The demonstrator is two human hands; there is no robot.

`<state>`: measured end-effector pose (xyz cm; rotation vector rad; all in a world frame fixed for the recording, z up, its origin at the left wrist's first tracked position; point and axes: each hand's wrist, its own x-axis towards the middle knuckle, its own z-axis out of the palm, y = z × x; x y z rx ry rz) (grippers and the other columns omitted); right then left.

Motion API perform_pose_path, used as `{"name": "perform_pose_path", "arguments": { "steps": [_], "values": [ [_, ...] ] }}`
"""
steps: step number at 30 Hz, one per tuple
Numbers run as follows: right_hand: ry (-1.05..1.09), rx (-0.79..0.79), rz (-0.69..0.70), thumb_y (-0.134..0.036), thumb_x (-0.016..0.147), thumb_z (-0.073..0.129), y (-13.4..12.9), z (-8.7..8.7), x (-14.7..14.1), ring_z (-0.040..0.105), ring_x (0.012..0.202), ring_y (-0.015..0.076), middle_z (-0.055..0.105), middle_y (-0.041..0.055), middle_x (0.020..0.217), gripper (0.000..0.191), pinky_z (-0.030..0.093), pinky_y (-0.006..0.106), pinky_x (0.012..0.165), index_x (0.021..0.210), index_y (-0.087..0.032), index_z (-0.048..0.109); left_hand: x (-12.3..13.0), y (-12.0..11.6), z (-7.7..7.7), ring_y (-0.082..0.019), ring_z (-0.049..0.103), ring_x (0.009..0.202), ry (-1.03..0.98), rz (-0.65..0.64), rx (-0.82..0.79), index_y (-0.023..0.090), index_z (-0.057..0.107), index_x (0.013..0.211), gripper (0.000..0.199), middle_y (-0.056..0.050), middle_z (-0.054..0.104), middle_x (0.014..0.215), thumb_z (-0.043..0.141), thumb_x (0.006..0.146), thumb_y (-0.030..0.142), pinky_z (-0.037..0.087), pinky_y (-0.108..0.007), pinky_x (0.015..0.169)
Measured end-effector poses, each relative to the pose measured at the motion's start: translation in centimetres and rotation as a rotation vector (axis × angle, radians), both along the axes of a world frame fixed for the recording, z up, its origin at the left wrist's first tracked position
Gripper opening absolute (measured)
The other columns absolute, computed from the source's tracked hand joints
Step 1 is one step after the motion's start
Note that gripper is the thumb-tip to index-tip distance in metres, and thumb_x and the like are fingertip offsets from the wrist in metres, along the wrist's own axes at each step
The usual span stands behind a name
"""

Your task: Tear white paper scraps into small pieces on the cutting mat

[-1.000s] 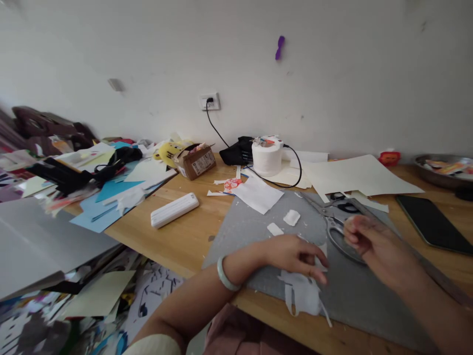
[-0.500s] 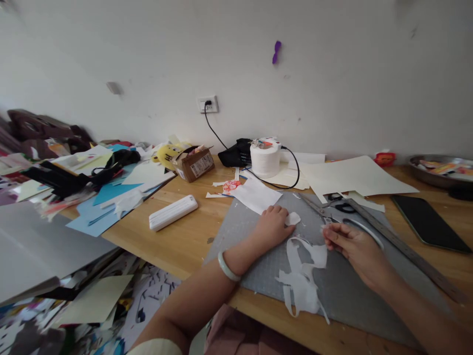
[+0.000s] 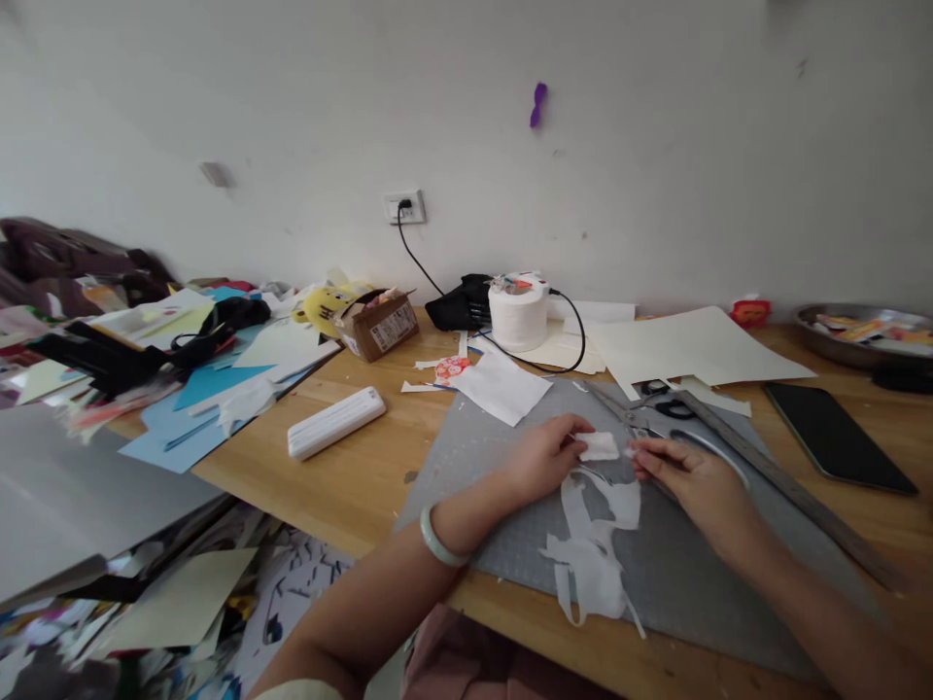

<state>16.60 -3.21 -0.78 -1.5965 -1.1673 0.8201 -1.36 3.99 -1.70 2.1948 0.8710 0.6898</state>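
A small white piece (image 3: pixel 599 446) is pinched in my left hand (image 3: pixel 546 455), just above the grey cutting mat (image 3: pixel 502 530). To its right, my right hand (image 3: pixel 681 476) has its thumb and fingertips pressed together on a tiny pale bit, too small to name. Thin white scraps (image 3: pixel 594 559) lie in a tangle on the mat, below and between my hands. Scissors (image 3: pixel 631 418) rest beyond my right hand, beside a metal ruler (image 3: pixel 777 476). A white sheet (image 3: pixel 502 387) lies at the mat's far left edge.
A white roll (image 3: pixel 518 316) with a black cable stands at the back. A cardboard box (image 3: pixel 383 329) and a white case (image 3: pixel 336 424) are on the left. At the right are a phone (image 3: pixel 838 437) and a metal bowl (image 3: pixel 838 350). Papers crowd the far left.
My left hand has come off the mat by the white sheet and now grips the small white piece, which has shifted right. My right hand remains pinched near the scissors.
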Motion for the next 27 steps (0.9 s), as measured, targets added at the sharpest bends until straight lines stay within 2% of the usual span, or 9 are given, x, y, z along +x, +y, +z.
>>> {"name": "perform_pose_path", "arguments": {
  "steps": [5, 8, 11, 17, 21, 23, 25, 27],
  "values": [
    [-0.114, 0.062, -0.020, -0.044, 0.061, 0.062, -0.4, 1.3, -0.6, 0.058, 0.057, 0.0191, 0.062, 0.0012, 0.057, 0.026, 0.046, 0.029, 0.055, 0.069, -0.020, 0.064, 0.1, -0.3, 0.2, -0.012, 0.054, 0.077, -0.112, -0.057, -0.081, 0.015, 0.055, 0.100, 0.022, -0.003, 0.060, 0.087, 0.047, 0.080, 0.017, 0.043, -0.023, 0.071],
    [-0.178, 0.105, 0.005, -0.041, 0.064, 0.062, -0.7, 1.4, -1.0, 0.057, 0.056, 0.0186, 0.061, 0.0010, 0.058, 0.020, 0.045, 0.029, 0.053, 0.067, -0.021, 0.063, 0.0, -0.3, -0.1, -0.012, 0.053, 0.077, -0.154, -0.092, -0.131, 0.016, 0.056, 0.099, 0.021, -0.003, 0.060, 0.088, 0.049, 0.079, 0.019, 0.042, -0.023, 0.071],
    [-0.245, 0.177, 0.050, -0.039, 0.068, 0.060, -0.8, 1.0, -1.1, 0.058, 0.065, 0.0202, 0.063, 0.0027, 0.069, 0.017, 0.047, 0.030, 0.059, 0.068, -0.023, 0.064, 0.1, -0.3, -0.4, -0.011, 0.052, 0.074, -0.195, -0.113, -0.195, 0.016, 0.056, 0.098, 0.020, -0.003, 0.059, 0.086, 0.051, 0.078, 0.019, 0.042, -0.023, 0.070],
    [-0.362, 0.284, 0.161, -0.040, 0.077, 0.052, -0.8, 0.4, -0.7, 0.058, 0.084, 0.0233, 0.063, 0.0057, 0.085, 0.021, 0.045, 0.034, 0.077, 0.071, -0.024, 0.065, 0.6, -0.4, -1.0, -0.010, 0.054, 0.070, -0.316, -0.132, -0.385, 0.015, 0.052, 0.098, 0.019, -0.001, 0.056, 0.081, 0.050, 0.079, 0.017, 0.044, -0.021, 0.065],
    [-0.489, 0.262, 0.289, -0.038, 0.081, 0.048, -0.9, 0.0, -0.7, 0.057, 0.095, 0.0237, 0.063, 0.0066, 0.098, 0.023, 0.045, 0.035, 0.081, 0.090, -0.025, 0.064, 0.8, -0.3, -1.1, -0.008, 0.053, 0.067, -0.367, -0.111, -0.470, 0.014, 0.051, 0.093, 0.016, 0.001, 0.053, 0.077, 0.051, 0.077, 0.014, 0.043, -0.021, 0.065],
    [-0.560, 0.272, 0.321, -0.039, 0.084, 0.044, -0.9, 0.0, -0.7, 0.057, 0.096, 0.0231, 0.063, 0.0069, 0.100, 0.026, 0.045, 0.035, 0.083, 0.093, -0.024, 0.062, 0.9, -0.3, -1.1, -0.008, 0.052, 0.065, -0.372, -0.092, -0.497, 0.014, 0.051, 0.091, 0.015, 0.002, 0.052, 0.074, 0.051, 0.077, 0.012, 0.043, -0.020, 0.063],
    [-0.619, 0.261, 0.248, -0.041, 0.085, 0.038, -0.8, 0.3, -0.3, 0.058, 0.094, 0.0220, 0.064, 0.0064, 0.097, 0.030, 0.044, 0.034, 0.083, 0.088, -0.024, 0.062, 0.9, -0.3, -1.0, -0.008, 0.052, 0.064, -0.368, -0.071, -0.517, 0.014, 0.050, 0.091, 0.014, 0.002, 0.052, 0.072, 0.051, 0.077, 0.012, 0.043, -0.020, 0.063],
    [-0.684, 0.178, 0.075, -0.043, 0.084, 0.035, -0.4, 1.1, 0.9, 0.059, 0.091, 0.0218, 0.065, 0.0064, 0.093, 0.032, 0.044, 0.033, 0.081, 0.084, -0.024, 0.059, 0.9, -0.3, -0.9, -0.008, 0.053, 0.064, -0.357, -0.046, -0.529, 0.015, 0.049, 0.092, 0.014, 0.002, 0.053, 0.071, 0.049, 0.078, 0.012, 0.043, -0.020, 0.062]
  ]
}}
